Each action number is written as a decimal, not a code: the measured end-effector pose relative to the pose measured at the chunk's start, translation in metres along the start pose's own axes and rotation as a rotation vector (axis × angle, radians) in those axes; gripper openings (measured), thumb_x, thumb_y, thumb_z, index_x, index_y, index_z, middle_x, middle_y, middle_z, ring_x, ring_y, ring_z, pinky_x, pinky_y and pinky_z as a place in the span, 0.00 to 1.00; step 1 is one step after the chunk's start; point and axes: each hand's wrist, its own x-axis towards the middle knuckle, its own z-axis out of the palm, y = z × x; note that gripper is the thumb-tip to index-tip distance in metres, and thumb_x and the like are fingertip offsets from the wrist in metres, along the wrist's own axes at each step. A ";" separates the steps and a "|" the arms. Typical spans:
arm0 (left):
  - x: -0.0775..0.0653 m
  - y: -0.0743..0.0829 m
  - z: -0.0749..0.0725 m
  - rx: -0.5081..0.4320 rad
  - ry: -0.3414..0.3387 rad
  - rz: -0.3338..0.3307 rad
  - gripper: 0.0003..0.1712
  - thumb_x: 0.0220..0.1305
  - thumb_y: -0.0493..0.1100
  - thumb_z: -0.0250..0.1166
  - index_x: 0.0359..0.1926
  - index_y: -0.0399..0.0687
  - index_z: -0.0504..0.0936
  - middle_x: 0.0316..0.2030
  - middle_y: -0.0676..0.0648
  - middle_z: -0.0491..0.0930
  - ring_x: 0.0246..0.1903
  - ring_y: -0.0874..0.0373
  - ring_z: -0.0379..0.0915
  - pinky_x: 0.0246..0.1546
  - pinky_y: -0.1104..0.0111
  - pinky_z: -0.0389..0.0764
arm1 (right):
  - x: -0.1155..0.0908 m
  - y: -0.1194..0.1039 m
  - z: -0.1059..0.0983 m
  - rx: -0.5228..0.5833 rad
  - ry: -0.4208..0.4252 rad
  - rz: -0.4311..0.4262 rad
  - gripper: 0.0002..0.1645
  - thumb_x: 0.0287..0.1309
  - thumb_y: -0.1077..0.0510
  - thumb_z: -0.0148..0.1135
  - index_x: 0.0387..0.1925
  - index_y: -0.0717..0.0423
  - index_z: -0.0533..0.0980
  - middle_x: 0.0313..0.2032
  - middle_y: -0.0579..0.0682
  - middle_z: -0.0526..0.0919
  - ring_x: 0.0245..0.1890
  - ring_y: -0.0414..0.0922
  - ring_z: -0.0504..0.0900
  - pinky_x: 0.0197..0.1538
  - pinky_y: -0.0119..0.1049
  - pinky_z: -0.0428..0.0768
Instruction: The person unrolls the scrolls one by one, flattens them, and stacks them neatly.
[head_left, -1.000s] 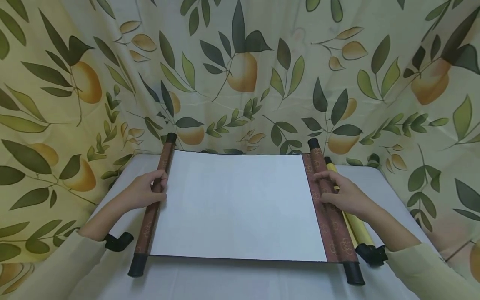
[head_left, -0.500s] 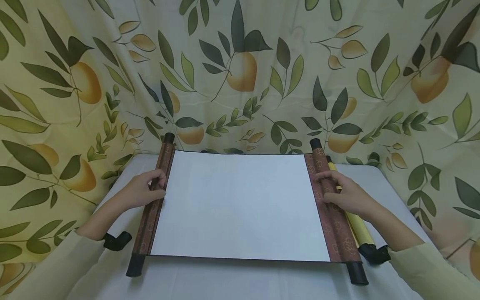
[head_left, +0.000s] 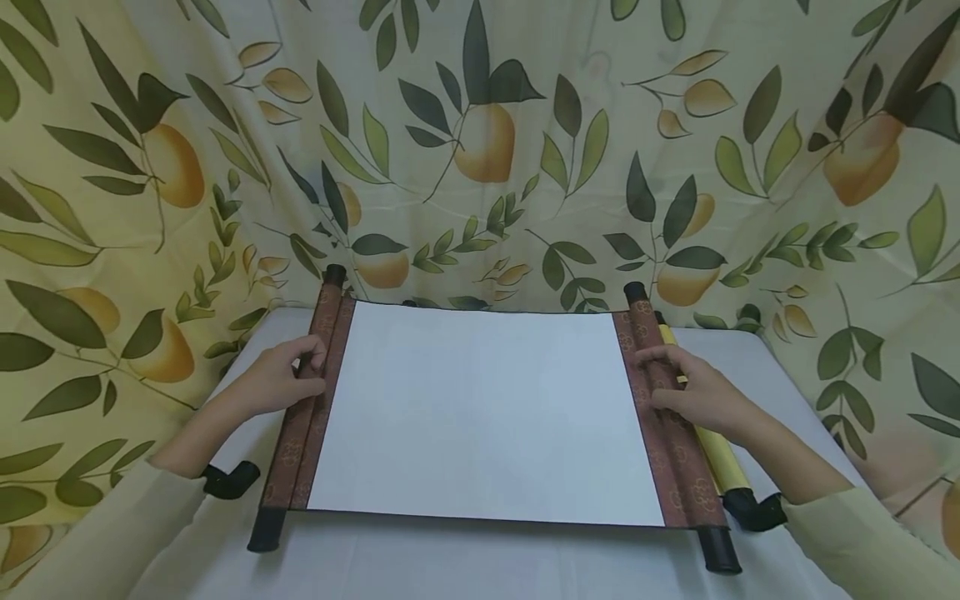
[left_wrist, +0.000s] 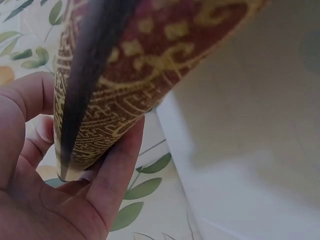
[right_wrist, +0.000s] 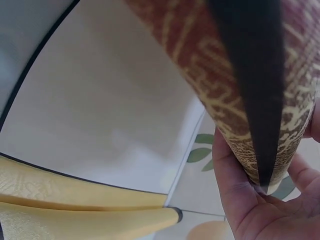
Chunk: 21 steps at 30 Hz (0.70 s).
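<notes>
A hanging scroll point(head_left: 480, 408) with a blank white face is spread between both hands, seemingly lifted a little off the table. My left hand point(head_left: 281, 379) grips its left roll point(head_left: 292, 458), which is reddish brown with black end knobs. The matching right roll point(head_left: 690, 471) is held by my right hand point(head_left: 701, 392), fingers on one side and thumb on the other. Gold patterning on the left roll point(left_wrist: 140, 65) shows in the left wrist view, where thumb and fingers wrap around it. The right wrist view has the right roll point(right_wrist: 220, 75) resting in the curled right hand point(right_wrist: 270, 210).
A yellow scroll point(head_left: 722, 462) lies on the white-covered table point(head_left: 480, 567), partly under the right roll and right arm. Its yellow roll point(right_wrist: 90, 220) also appears in the right wrist view. Fruit-and-leaf patterned cloth point(head_left: 420, 192) hangs behind and around the table.
The two rolls have moved slightly apart, left one leftward and right one rightward. A brown band beside the left roll has come into sight. Both hands keep their grip.
</notes>
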 end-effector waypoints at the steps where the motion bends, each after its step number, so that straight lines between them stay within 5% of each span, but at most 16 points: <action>1: 0.000 0.000 0.000 0.004 0.005 0.002 0.12 0.50 0.33 0.59 0.29 0.48 0.64 0.22 0.50 0.64 0.18 0.58 0.61 0.18 0.68 0.63 | 0.000 0.000 0.000 -0.001 0.004 0.004 0.32 0.53 0.61 0.58 0.60 0.49 0.62 0.52 0.60 0.62 0.42 0.56 0.67 0.31 0.39 0.74; 7: -0.001 -0.002 -0.001 0.009 0.015 0.003 0.11 0.50 0.33 0.59 0.29 0.47 0.64 0.23 0.50 0.65 0.19 0.58 0.61 0.19 0.68 0.63 | 0.001 0.002 0.004 0.013 -0.004 0.013 0.33 0.52 0.60 0.60 0.60 0.49 0.62 0.50 0.60 0.64 0.40 0.54 0.68 0.31 0.39 0.73; 14: 0.001 -0.013 0.007 -0.034 -0.027 0.002 0.11 0.51 0.33 0.59 0.29 0.47 0.64 0.24 0.50 0.64 0.18 0.59 0.60 0.18 0.68 0.63 | 0.000 0.007 0.011 0.048 -0.036 0.035 0.31 0.54 0.61 0.57 0.60 0.49 0.62 0.45 0.60 0.63 0.25 0.48 0.67 0.24 0.39 0.71; 17: 0.004 -0.021 0.011 -0.038 -0.040 -0.011 0.11 0.52 0.33 0.59 0.29 0.48 0.65 0.24 0.50 0.65 0.18 0.59 0.61 0.18 0.68 0.64 | 0.001 0.010 0.014 0.039 -0.039 0.032 0.32 0.53 0.61 0.58 0.60 0.50 0.61 0.50 0.60 0.62 0.32 0.50 0.69 0.27 0.38 0.72; 21: 0.008 -0.027 0.016 -0.041 -0.050 -0.036 0.10 0.52 0.34 0.59 0.30 0.49 0.66 0.25 0.49 0.67 0.19 0.57 0.62 0.19 0.67 0.64 | 0.005 0.014 0.018 0.043 -0.050 0.048 0.31 0.53 0.61 0.58 0.60 0.50 0.62 0.51 0.61 0.63 0.29 0.48 0.69 0.27 0.38 0.72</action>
